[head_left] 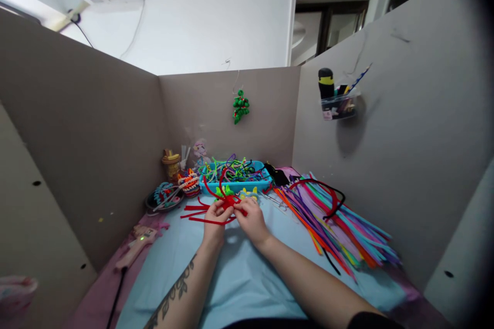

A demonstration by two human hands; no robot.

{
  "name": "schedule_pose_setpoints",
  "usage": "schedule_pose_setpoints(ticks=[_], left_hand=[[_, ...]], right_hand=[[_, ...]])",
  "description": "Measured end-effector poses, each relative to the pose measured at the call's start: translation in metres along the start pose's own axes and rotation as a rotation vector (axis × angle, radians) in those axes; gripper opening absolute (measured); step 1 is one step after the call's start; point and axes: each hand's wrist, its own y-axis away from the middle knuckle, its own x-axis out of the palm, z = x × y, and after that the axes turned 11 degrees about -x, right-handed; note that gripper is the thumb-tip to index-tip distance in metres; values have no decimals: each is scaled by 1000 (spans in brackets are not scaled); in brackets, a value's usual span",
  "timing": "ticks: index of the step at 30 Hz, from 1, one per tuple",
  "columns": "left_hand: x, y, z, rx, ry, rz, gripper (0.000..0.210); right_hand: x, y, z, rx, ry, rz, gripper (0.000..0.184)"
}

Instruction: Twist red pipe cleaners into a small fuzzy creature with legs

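Between my two hands is a bundle of red pipe cleaners (228, 202), woven or gathered at the middle with loose ends sticking out upward and to the left. My left hand (216, 216) pinches it from the left side. With thumb and fingers closed, my right hand (250, 217) grips its right side, close to the left fingertips. More red stems (193, 209) lie or stick out just left of my left hand; whether they all belong to the bundle I cannot tell. Behind my hands sit small green-and-yellow (223, 192) and blue-and-yellow (249, 193) fuzzy pieces.
A blue tray (235, 185) of tangled pipe cleaners stands at the back. Scissors (276, 199) lie right of my hands, beside a pile of straight coloured pipe cleaners (328, 221). On the left are a dark bowl (154, 204) and a pink glue gun (137, 243) with a cord. Grey panels surround the table.
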Motion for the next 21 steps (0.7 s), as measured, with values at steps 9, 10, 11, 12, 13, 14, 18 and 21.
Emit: schedule_pose_setpoints(ticks=[9, 10, 11, 12, 13, 14, 18, 21], left_hand=[[3, 1, 2, -13, -28, 21, 42], [4, 1, 1, -12, -32, 22, 42], [5, 2, 1, -13, -36, 25, 42], [6, 2, 1, -16, -39, 29, 42], [6, 2, 1, -21, -42, 32, 42], [6, 2, 2, -26, -44, 35, 42], [5, 0, 4, -18, -43, 48, 43], [1, -3, 5, 10, -28, 58, 42]], right_hand=[[5, 1, -8, 160, -58, -55, 14], [7, 2, -10, 190, -79, -58, 15], [9, 3, -12, 216, -95, -57, 16], [11, 3, -14, 235, -105, -53, 16], [13, 4, -15, 248, -107, -46, 17], [14, 4, -16, 255, -103, -36, 18], [9, 0, -13, 254, -46, 11, 19], [0, -2, -2, 160, 11, -9, 14]])
